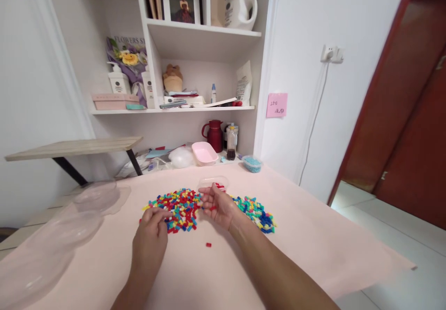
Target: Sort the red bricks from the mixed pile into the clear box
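A loose pile of small multicoloured plastic building bricks [181,205] lies on the pink-covered table. At its near left edge is my left hand [149,231], fingers bent and drawn together over the bricks; whatever is between the fingertips is hidden. My right hand [223,210] is between this pile and a second brick pile [254,210], palm turned inward and fingers curled, with red bricks [213,207] showing in the palm. Just behind it stands a clear plastic container [205,181] with some red bricks inside. A single red brick [208,244] lies on the near tabletop.
Clear plastic lids or trays [66,228] line the table's left side. A tub of light-blue pieces [251,163] and a pink basin [205,154] stand at the back, near a red jug [214,135] and a bottle [231,142]. Shelves rise behind.
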Available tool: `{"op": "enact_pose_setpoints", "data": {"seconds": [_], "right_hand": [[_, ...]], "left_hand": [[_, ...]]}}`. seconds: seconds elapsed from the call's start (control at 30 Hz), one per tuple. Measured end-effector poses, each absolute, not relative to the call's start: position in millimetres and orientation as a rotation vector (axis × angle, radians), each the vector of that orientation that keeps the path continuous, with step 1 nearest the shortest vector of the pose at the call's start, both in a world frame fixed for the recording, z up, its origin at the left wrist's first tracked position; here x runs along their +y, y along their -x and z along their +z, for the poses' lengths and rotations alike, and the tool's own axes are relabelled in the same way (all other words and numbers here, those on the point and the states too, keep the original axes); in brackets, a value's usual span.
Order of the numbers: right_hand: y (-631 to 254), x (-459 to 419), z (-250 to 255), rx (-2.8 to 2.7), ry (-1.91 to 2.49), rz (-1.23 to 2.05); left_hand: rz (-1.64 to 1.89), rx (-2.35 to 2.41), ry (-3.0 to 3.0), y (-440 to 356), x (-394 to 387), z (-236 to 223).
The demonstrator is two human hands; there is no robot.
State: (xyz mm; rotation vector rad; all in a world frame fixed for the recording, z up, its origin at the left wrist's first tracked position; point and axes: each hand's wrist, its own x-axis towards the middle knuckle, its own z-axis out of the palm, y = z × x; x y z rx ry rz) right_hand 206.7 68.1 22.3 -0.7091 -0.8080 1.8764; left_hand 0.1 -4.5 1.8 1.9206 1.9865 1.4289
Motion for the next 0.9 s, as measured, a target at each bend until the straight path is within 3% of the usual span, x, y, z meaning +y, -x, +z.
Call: {"op": "enact_pose_setpoints", "data": {"seconds": [0.2,0.5,0.77,0.9], "right_hand": [[-211.0,73.5,20.0,-0.567,0.581,1.83],[-216.5,134.7,71.3,-0.687,0.778,1.328],[-221.6,147.8,81.7,-1.167,0.901,1.055],[-239.2,109.5,76.3,-1.72,0.921,1.134]], "left_hand": [[1.509,2.175,-1.633,11.4,-4.1,0.5],[1.51,2.244,-1.438,12.4,-5.1,3.1],[1.581,2.096,-1.437,10.1,2.9,-4.7],[1.627,1.998,-1.48,5.8,-4.4,1.2]]}}
